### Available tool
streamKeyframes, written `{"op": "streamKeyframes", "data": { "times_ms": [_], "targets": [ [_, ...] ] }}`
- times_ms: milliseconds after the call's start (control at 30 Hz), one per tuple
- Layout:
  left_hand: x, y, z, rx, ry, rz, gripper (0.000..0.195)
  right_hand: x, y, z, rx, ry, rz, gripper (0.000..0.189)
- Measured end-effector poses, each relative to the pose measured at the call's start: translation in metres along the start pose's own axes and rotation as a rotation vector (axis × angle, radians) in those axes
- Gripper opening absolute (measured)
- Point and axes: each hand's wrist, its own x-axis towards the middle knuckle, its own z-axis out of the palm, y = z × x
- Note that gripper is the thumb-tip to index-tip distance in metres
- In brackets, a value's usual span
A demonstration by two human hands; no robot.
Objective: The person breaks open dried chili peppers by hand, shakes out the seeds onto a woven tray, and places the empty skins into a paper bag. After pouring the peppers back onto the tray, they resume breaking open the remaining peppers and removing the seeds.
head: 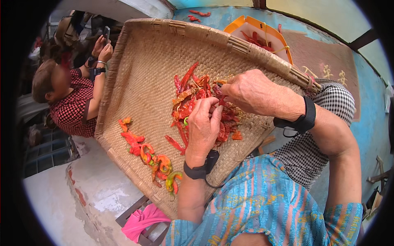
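A pile of dried red chili peppers (185,108) lies on a large woven tray (147,67) in front of me. Over the pile, my left hand (203,123) pinches a red chili pepper (223,100) between thumb and fingers. My right hand (254,94) meets it from the right, fingers curled onto the same pepper; its fingertips are partly hidden. Pale loose seeds (243,115) are scattered on the weave beneath the right hand. Apart from the pile, a row of fresher, curled red, orange and green peppers (164,164) runs along the tray's lower left side.
An orange-rimmed container (237,26) with red peppers stands beyond the tray's raised rim (212,33). At left a person (77,101) holds up a phone (106,32) close to the tray. A pink cloth (143,223) hangs on a dark frame below. A brown mat (326,61) covers floor at right.
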Motion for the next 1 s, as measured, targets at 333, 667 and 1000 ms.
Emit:
{"op": "streamKeyframes", "data": {
  "times_ms": [333, 667, 1000],
  "targets": [
    [0.043, -0.073, -0.038, 0.385, 0.025, -0.053, 0.045, 0.009, 0.046, -0.025, 1.373, 0.508, 0.467, 0.034],
    [0.034, -0.035, -0.025, 0.1, -0.013, -0.025, 0.022, 0.01, 0.03, -0.015, 1.552, 0.252, 0.436, 0.033],
    [-0.002, 0.002, -0.014, 0.063, 0.008, 0.076, 0.023, 0.002, 0.002, 0.009, -0.01, 0.116, -0.114, 0.014]
  ]
}}
